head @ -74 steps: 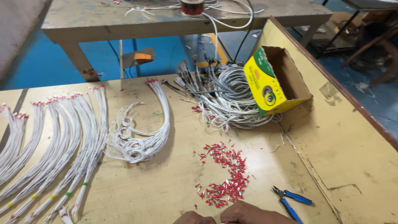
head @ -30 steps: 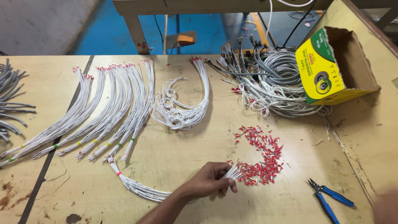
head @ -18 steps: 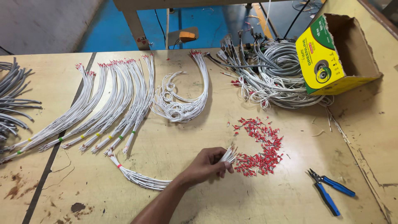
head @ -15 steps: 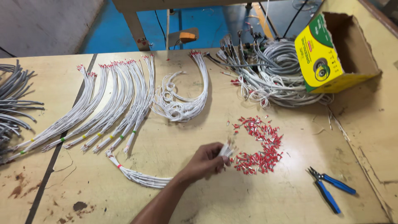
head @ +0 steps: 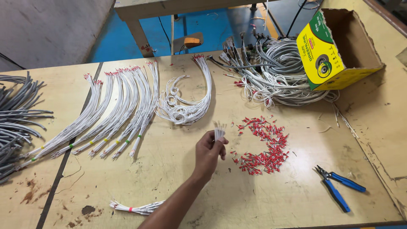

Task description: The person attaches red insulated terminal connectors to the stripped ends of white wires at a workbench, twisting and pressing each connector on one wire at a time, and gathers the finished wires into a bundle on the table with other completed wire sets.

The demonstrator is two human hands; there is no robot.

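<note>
Going L to R across the worktop [head: 178, 186]: grey cables [head: 17, 118] at 9 o'clock, then finished white wire bundles [head: 114, 114] w/ red tips fanned at 10–11. A taped bundle [head: 135, 208] lies at 7, untipped as far as I can tell. Centre: left hand [head: 210, 152] pinching a small wire bunch [head: 219, 132], ends up; right hand not in view. Red ferrules [head: 265, 146] at 3, many unused. Tangled wires [head: 275, 80] and yellow-green box [head: 335, 51] at 1–2, blue pliers [head: 337, 186] at 4. Looks roughly mid-job.
</note>
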